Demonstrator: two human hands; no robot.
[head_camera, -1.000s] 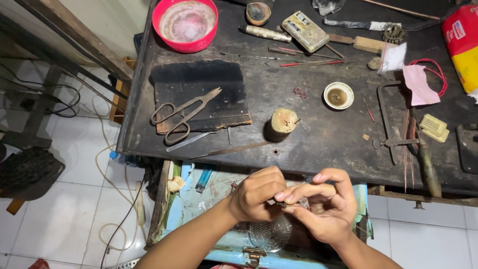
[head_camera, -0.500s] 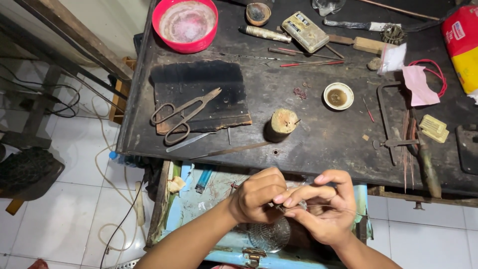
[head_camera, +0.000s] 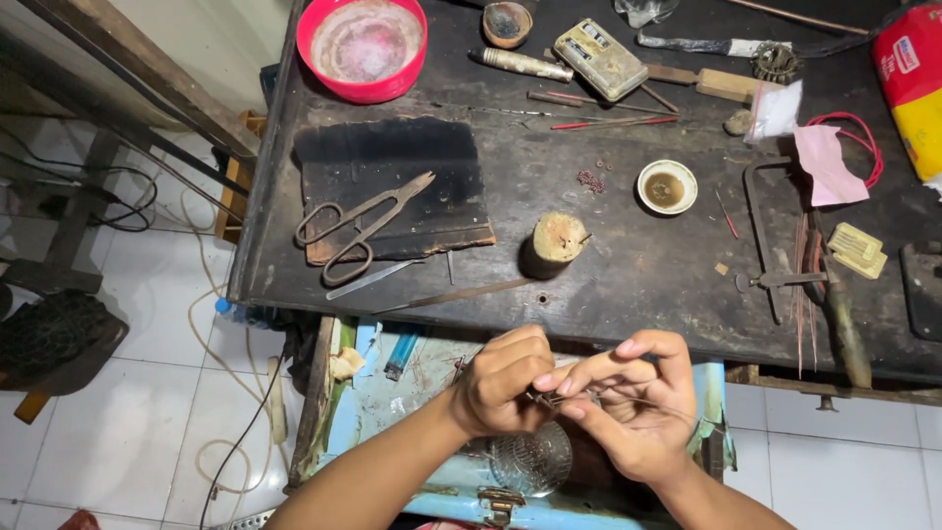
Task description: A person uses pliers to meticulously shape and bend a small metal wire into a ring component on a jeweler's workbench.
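Both my hands meet over an open blue drawer [head_camera: 422, 412] below the dark workbench [head_camera: 628, 275]. My left hand [head_camera: 500, 383] is curled in a fist, pinching a small thin metal piece [head_camera: 549, 398]. My right hand [head_camera: 633, 407] grips the same piece from the other side, fingers bent; a fine wire trails right from it. A round glass object [head_camera: 530, 459] lies in the drawer just under my hands.
On the bench lie metal shears [head_camera: 358, 228] on a dark board, a small wooden stump [head_camera: 559, 238], a white dish [head_camera: 667, 186], a red bowl [head_camera: 363, 44], a saw frame [head_camera: 770, 240], files and rods. Cables run over the white tile floor [head_camera: 128, 432] at left.
My hands have stayed over the drawer, with only small finger shifts around the metal piece. Nothing on the bench has moved.
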